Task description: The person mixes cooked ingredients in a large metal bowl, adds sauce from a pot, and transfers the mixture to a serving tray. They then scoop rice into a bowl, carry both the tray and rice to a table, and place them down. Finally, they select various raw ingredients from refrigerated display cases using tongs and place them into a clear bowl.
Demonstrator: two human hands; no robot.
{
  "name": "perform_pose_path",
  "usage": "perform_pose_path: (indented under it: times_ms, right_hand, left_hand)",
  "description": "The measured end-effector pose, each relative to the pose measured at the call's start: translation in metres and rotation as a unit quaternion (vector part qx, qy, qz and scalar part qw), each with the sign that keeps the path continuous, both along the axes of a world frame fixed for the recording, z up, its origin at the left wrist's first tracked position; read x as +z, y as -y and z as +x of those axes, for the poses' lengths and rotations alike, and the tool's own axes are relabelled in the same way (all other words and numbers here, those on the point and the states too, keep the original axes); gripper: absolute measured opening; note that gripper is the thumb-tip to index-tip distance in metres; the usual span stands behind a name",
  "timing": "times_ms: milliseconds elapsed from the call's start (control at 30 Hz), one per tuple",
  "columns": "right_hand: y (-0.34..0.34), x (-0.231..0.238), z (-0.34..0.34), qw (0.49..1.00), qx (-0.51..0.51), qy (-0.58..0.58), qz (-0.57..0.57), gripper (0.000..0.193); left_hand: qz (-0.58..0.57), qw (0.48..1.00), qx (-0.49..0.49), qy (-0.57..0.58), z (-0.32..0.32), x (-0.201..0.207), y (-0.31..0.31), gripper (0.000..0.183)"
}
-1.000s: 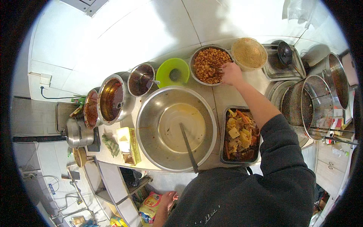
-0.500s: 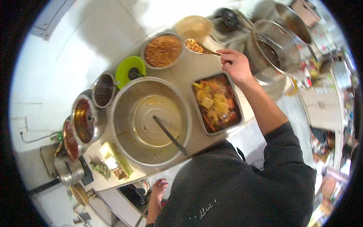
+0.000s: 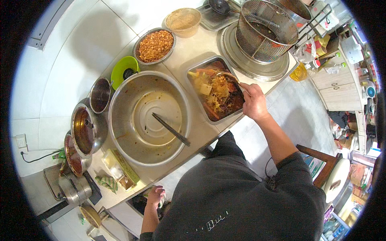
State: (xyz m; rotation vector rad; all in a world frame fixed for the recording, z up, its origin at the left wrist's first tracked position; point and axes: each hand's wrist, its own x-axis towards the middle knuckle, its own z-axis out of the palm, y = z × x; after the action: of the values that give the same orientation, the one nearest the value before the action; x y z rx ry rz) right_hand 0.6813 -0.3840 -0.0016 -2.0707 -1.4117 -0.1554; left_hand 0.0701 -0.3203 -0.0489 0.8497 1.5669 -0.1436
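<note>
My right hand [image 3: 254, 102] is closed on the handle of a spoon [image 3: 230, 75]. The spoon's head is low over a rectangular metal tray [image 3: 223, 120], which holds noodle-like strands, pale tofu-like cubes, orange strips and dark sauce. I cannot make out whether anything is left in the spoon. My left hand [image 3: 155, 196] hangs by the counter's front edge with loosely bent fingers, seemingly holding nothing. Left of the tray stands a big steel basin [image 3: 114, 132], thinly coated with pale liquid, with dark tongs or chopsticks [image 3: 171, 128] leaning in it.
Behind stand a bowl of reddish-brown chopped bits [image 3: 155, 46], a tub of tan powder [image 3: 183, 22] and a green bowl [image 3: 120, 71]. Metal pots [image 3: 82, 128] line the left. A mesh strainer basket [image 3: 261, 36] sits on round lids at the right. A yellow box [image 3: 126, 170] lies front left.
My right hand has brought the spoon, earlier loaded with brown bits, down from near the bowls to the tray. The view has shifted a little.
</note>
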Motion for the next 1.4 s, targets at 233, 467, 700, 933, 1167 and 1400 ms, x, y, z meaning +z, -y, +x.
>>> perform_pose_path:
  times_ms: [233, 467, 700, 933, 1167, 1400]
  right_hand:
    - [-0.011, -0.005, 0.021, 0.999, -0.031, -0.021, 0.027, 0.022]
    - [-0.174, 0.001, 0.079, 0.943, 0.050, -0.328, 0.034, 0.009]
    - [-0.322, -0.005, 0.040, 0.854, 0.168, -0.492, -0.021, 0.029]
    - [-0.264, 0.038, -0.025, 0.741, 0.251, -0.623, 0.009, 0.043]
    - [-0.129, 0.094, -0.300, 0.582, 0.764, -0.201, -0.194, 0.017]
    - [-0.073, 0.084, -0.540, 0.251, 0.920, -0.186, -0.235, 0.025]
  left_hand:
    - [-0.030, 0.989, 0.109, 0.097, 0.041, 0.001, 0.021, 0.021]
    - [-0.086, 0.975, 0.196, 0.067, 0.089, 0.016, 0.054, 0.019]
    - [-0.013, 0.994, 0.107, 0.027, 0.116, 0.036, 0.118, 0.027]
    - [0.049, 0.997, 0.027, -0.043, 0.058, -0.005, 0.175, 0.034]
    - [0.106, 0.994, 0.014, -0.008, -0.068, -0.048, 0.204, 0.035]
    - [0.205, 0.969, 0.123, -0.062, -0.256, -0.022, 0.276, 0.039]
